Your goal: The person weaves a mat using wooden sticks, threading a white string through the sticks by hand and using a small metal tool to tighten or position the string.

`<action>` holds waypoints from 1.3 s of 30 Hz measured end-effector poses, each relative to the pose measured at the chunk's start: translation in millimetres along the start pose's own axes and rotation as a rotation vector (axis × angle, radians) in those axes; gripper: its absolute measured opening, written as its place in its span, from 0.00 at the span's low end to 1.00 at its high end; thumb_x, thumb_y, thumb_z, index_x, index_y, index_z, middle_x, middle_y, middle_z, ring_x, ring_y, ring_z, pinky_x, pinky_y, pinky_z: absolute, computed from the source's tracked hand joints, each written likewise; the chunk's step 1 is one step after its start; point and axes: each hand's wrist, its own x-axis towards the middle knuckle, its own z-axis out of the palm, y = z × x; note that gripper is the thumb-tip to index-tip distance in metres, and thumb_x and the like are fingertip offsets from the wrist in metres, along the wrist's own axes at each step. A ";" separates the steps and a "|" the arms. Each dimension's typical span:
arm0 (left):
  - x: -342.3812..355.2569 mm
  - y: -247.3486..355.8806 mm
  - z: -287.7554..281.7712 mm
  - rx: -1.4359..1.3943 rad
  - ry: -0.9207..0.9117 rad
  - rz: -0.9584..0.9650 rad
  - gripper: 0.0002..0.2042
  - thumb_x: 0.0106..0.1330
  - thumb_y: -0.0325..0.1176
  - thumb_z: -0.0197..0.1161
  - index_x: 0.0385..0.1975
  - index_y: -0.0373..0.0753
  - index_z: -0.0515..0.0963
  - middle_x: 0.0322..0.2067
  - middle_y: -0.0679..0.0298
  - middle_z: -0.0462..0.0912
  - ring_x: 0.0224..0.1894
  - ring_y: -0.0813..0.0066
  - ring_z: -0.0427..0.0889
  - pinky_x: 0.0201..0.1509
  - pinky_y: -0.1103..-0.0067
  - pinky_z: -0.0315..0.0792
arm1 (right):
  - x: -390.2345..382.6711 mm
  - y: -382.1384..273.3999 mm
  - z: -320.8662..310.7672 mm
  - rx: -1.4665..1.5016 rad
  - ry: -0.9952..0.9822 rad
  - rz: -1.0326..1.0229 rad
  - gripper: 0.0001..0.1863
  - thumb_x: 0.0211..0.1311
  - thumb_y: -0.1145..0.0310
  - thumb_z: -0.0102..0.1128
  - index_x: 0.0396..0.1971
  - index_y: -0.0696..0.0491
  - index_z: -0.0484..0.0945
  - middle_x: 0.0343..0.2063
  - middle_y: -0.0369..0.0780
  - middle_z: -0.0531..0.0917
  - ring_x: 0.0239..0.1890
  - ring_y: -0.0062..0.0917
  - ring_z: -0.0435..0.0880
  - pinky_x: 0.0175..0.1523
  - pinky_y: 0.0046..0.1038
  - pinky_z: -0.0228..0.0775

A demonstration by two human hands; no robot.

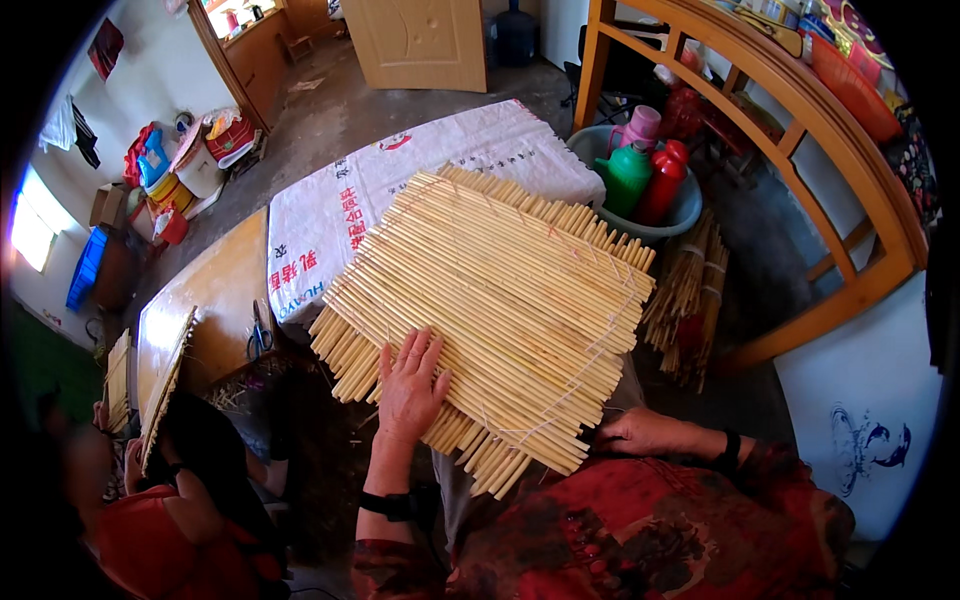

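Observation:
A square mat of pale straight stalks (pixel 500 290), in overlapping layers with thread stitched along its sides, slants across my lap toward a table covered by a white printed sack (pixel 330 205). My left hand (pixel 410 390) lies open on the mat's lower left part, fingers stretched over the stalks. At the mat's lower right edge, my right hand (pixel 635 432) has curled fingers, partly hidden at the rim; what they hold, if anything, I cannot make out.
At left, co-workers (pixel 180 525) hold similar mats (pixel 165 385) beside a wooden tabletop (pixel 200 300) with scissors (pixel 258 335). Right are a basin (pixel 590 150) of flasks (pixel 660 185), stalk bundles (pixel 680 300) and a wooden frame (pixel 880 240). A door (pixel 410 40) stands behind.

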 end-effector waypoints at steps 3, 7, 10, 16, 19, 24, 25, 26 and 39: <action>-1.4 0.3 -1.6 0.000 -0.006 -0.007 0.24 0.64 0.42 0.55 0.59 0.42 0.68 0.63 0.60 0.65 0.68 0.63 0.58 0.70 0.57 0.42 | 1.6 0.9 -2.6 -0.044 -0.079 0.029 0.12 0.63 0.65 0.55 0.43 0.51 0.79 0.34 0.45 0.83 0.36 0.37 0.83 0.41 0.32 0.73; -1.3 0.2 -1.9 -0.003 0.000 -0.001 0.24 0.64 0.42 0.55 0.59 0.42 0.68 0.63 0.60 0.65 0.67 0.62 0.59 0.70 0.57 0.42 | 4.7 3.3 0.7 -0.161 -0.113 0.003 0.12 0.63 0.64 0.55 0.43 0.51 0.79 0.35 0.44 0.83 0.37 0.37 0.82 0.42 0.33 0.74; -0.9 -0.3 -1.4 -0.008 -0.004 0.002 0.24 0.64 0.42 0.55 0.59 0.42 0.68 0.63 0.60 0.65 0.67 0.62 0.59 0.70 0.57 0.43 | 3.3 4.9 4.3 -0.139 -0.092 -0.017 0.11 0.64 0.64 0.54 0.43 0.51 0.79 0.35 0.44 0.83 0.39 0.37 0.82 0.43 0.33 0.74; -0.8 -4.1 0.0 -0.015 -0.007 0.009 0.23 0.64 0.42 0.55 0.59 0.42 0.68 0.63 0.60 0.65 0.67 0.62 0.59 0.70 0.57 0.42 | 2.1 11.4 6.5 -0.214 -0.076 -0.021 0.12 0.65 0.63 0.54 0.43 0.50 0.79 0.37 0.43 0.82 0.40 0.38 0.81 0.43 0.34 0.74; -1.1 -2.3 -2.5 -0.011 -0.009 0.005 0.23 0.64 0.42 0.55 0.59 0.42 0.68 0.63 0.61 0.65 0.67 0.62 0.59 0.71 0.57 0.42 | 4.5 8.0 7.4 -0.227 -0.073 -0.008 0.12 0.65 0.62 0.54 0.44 0.49 0.79 0.37 0.43 0.82 0.39 0.39 0.81 0.43 0.35 0.74; -0.6 -1.4 -1.3 -0.025 -0.012 0.001 0.23 0.65 0.42 0.54 0.59 0.42 0.68 0.63 0.61 0.65 0.67 0.63 0.59 0.71 0.58 0.41 | 3.2 -4.2 0.4 -0.163 -0.046 0.005 0.12 0.65 0.62 0.54 0.44 0.48 0.79 0.36 0.43 0.82 0.38 0.38 0.82 0.42 0.34 0.74; -0.6 -1.6 -1.3 -0.023 -0.009 0.005 0.23 0.65 0.42 0.54 0.59 0.42 0.68 0.63 0.61 0.65 0.67 0.63 0.59 0.71 0.58 0.41 | 3.0 -2.1 2.0 -0.146 -0.022 -0.021 0.12 0.63 0.63 0.53 0.44 0.47 0.79 0.33 0.44 0.81 0.37 0.39 0.82 0.41 0.36 0.74; -0.6 -2.3 -0.7 -0.021 -0.006 0.009 0.23 0.65 0.42 0.54 0.59 0.42 0.68 0.63 0.61 0.65 0.67 0.63 0.59 0.71 0.58 0.41 | 2.8 1.9 4.8 -0.128 0.001 -0.047 0.12 0.62 0.64 0.53 0.43 0.47 0.78 0.31 0.45 0.81 0.36 0.41 0.81 0.40 0.39 0.74; -0.3 -4.2 1.7 -0.009 -0.002 0.016 0.23 0.65 0.42 0.54 0.59 0.42 0.69 0.63 0.60 0.65 0.67 0.62 0.59 0.70 0.59 0.43 | -1.0 8.7 4.9 -0.181 -0.026 -0.029 0.10 0.63 0.65 0.54 0.42 0.47 0.79 0.38 0.41 0.81 0.41 0.38 0.81 0.43 0.35 0.75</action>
